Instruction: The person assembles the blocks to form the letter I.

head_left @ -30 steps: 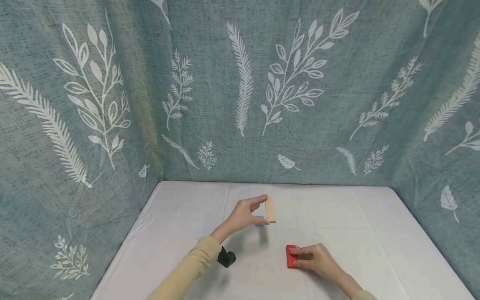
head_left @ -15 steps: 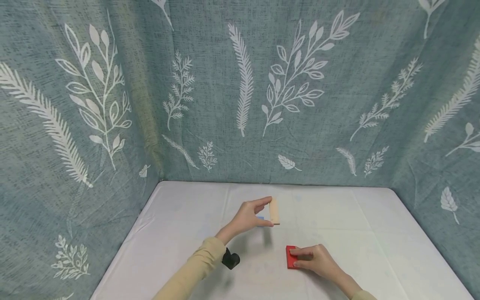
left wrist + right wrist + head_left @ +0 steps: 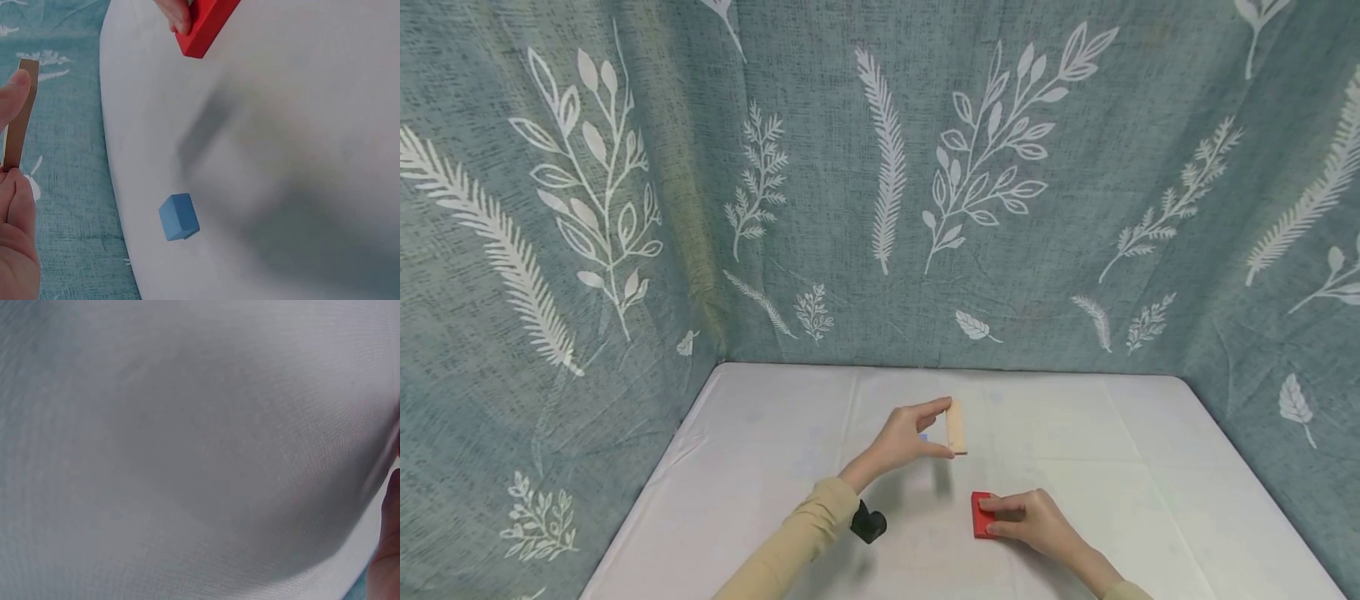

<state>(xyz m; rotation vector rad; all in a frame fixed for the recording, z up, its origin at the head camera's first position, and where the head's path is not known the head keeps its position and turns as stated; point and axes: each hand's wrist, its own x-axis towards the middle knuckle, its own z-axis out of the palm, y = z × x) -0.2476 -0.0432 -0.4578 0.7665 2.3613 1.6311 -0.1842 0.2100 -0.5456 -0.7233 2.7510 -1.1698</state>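
Since earlier, my left hand (image 3: 901, 440) has moved nearer to my right hand (image 3: 1034, 520), widely pinching the raised wooden block (image 3: 956, 428); the right grips the red block (image 3: 980, 517). Below the left lies a blue block (image 3: 179, 217). I judge this as carrying; next calls for steady pinch.

Left grip (image 3: 901, 437) raised in a wide pinch, left forearm (image 3: 796, 540) stretched forward, right grip (image 3: 1036, 518) in a narrower pinch
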